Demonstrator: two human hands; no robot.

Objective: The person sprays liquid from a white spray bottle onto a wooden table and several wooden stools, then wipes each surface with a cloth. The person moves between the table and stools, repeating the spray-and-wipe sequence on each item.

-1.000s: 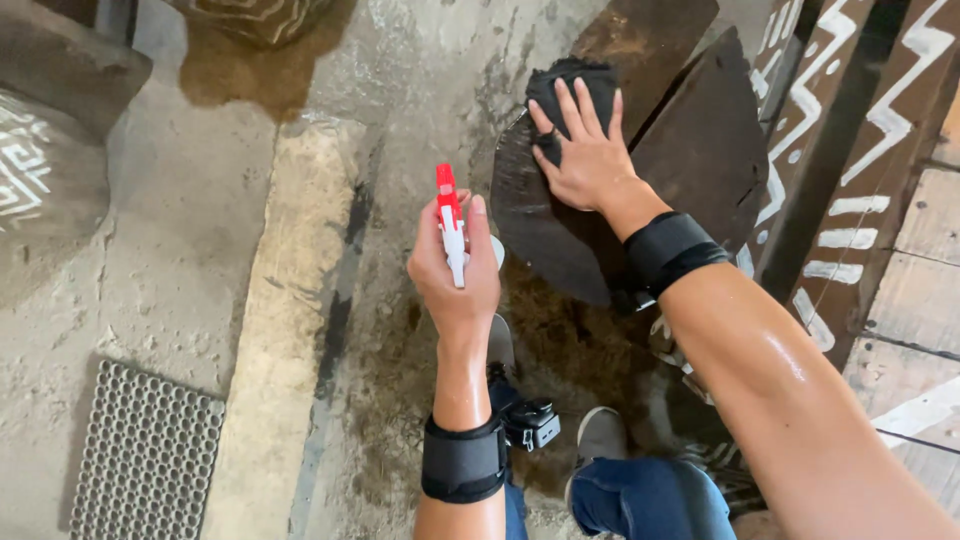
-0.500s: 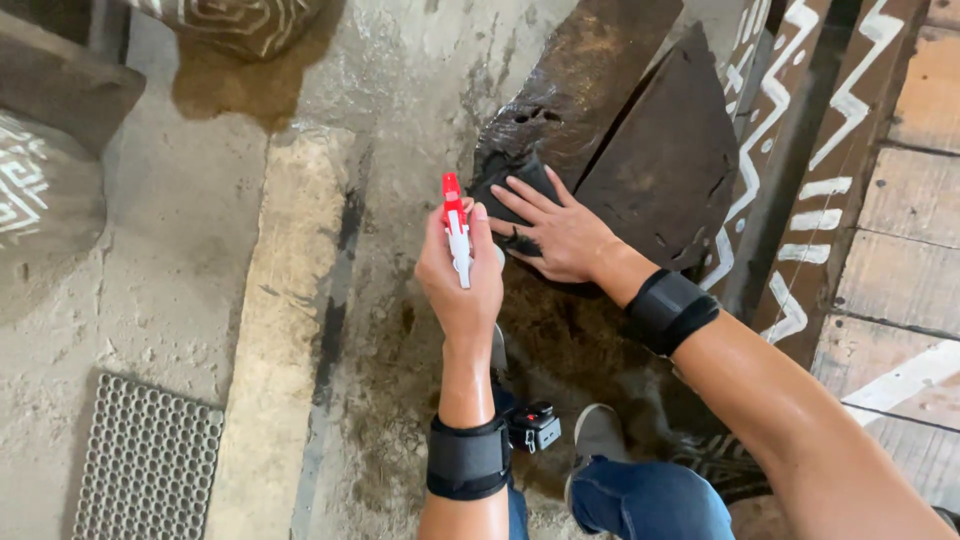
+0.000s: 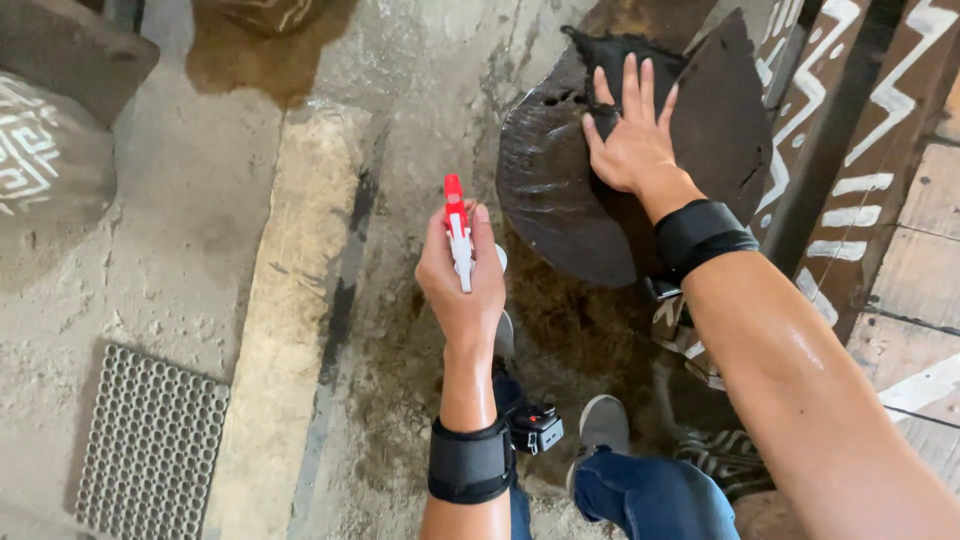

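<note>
Two hands share the work on a wet concrete floor [image 3: 230, 260]: the left hand [image 3: 462, 285] is closed round a red-nozzled spray bottle [image 3: 456, 230], held upright beside a dark wooden slab [image 3: 560, 190], while the right hand [image 3: 630, 140], fingers spread, presses a black cloth [image 3: 610, 60] flat against its upper face, apparently to wipe it.

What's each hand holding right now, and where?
Left hand grips a red-and-white spray bottle around its neck. Right hand presses a dark cloth flat.
</note>
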